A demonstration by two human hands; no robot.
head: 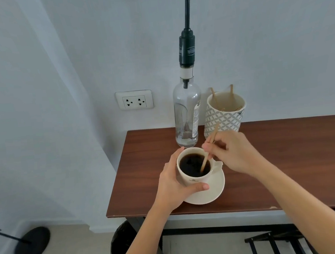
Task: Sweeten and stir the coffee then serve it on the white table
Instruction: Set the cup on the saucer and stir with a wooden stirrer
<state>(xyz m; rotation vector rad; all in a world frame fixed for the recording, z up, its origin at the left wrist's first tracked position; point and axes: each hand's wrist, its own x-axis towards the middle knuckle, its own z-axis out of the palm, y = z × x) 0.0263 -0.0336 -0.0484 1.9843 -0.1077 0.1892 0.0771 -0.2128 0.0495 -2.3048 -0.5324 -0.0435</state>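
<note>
A cream coffee cup [194, 178] full of black coffee stands on a cream saucer [211, 192] near the left front of the brown wooden table [288, 160]. My left hand [173, 184] wraps around the cup's left side, thumb across its front. My right hand [233, 153] pinches a thin wooden stirrer [204, 161] whose lower end dips into the coffee. Just behind the cup stands a clear syrup bottle [187, 116] with a tall black pump.
A patterned holder [221, 115] with more wooden stirrers stands right of the bottle, against the wall. A wall socket [134, 100] is left of it. Under the table are a black bin [122, 243] and a black rack [276, 245]; a black stand base [31, 244] rests on the floor at left.
</note>
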